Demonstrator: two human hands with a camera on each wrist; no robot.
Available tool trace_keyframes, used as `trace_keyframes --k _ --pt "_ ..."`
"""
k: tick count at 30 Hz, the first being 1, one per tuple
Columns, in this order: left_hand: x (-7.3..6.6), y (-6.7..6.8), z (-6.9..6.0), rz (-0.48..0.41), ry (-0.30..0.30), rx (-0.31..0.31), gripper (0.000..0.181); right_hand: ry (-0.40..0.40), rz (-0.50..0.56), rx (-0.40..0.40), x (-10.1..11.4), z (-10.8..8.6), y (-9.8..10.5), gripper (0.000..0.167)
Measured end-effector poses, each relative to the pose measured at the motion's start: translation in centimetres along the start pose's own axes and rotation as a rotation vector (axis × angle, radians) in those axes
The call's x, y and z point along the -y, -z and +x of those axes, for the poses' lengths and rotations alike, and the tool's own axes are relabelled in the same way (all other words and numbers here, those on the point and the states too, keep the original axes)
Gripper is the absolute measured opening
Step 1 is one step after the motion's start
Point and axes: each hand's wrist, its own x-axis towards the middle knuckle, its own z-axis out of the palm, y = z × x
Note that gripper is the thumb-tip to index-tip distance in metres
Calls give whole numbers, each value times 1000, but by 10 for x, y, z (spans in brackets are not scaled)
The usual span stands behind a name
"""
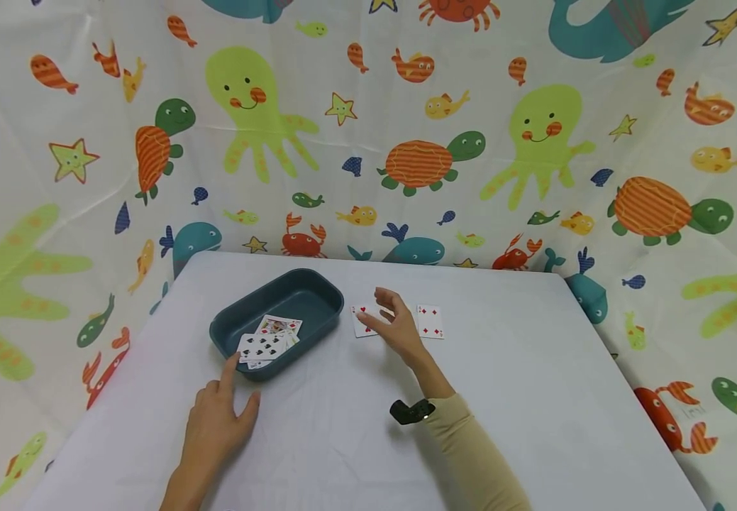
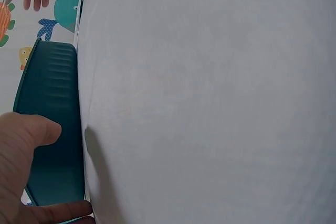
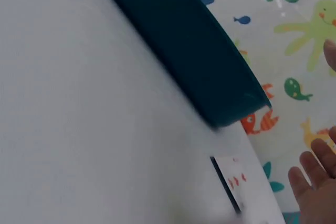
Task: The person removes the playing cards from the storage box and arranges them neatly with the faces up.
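Observation:
A dark teal plastic basin (image 1: 304, 301) stands on the table with several playing cards in its near end. On top there lie a spades card (image 1: 262, 347) and, behind it, a red face card (image 1: 279, 325). My left hand (image 1: 215, 426) is at the basin's near left corner, index finger stretched to the rim, thumb spread. Above the table, right of the basin, my right hand (image 1: 400, 330) hovers with fingers spread and nothing in them. It partly covers a red-suited card (image 1: 363, 328); a diamonds card (image 1: 430, 322) lies beside it, face up.
A white cloth covers the table (image 1: 534, 397). Behind and beside it hangs a curtain (image 1: 355, 142) printed with sea animals. On my right wrist sits a black strapped device (image 1: 411, 411).

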Motion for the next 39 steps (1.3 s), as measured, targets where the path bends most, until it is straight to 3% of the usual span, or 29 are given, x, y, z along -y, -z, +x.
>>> trace_keyframes --k 8,13,16,25,28,35,39 --pt "-3 4 -1 5 -14 4 79 46 96 69 13 2 -39 70" --pt "-3 6 0 8 -3 35 80 84 92 130 23 4 -66 71" --pt "-2 5 1 13 2 49 81 102 57 159 29 4 -82 70" --pt "1 5 1 17 -5 48 82 53 -44 228 39 1 -124 73" --pt "1 5 0 19 -10 42 82 50 -81 233 42 1 -133 75" --pt "-1 7 1 15 -3 65 82 38 -284 223 46 4 -150 80" --pt "0 7 -1 6 -7 60 80 15 -315 201 51 6 -157 81"
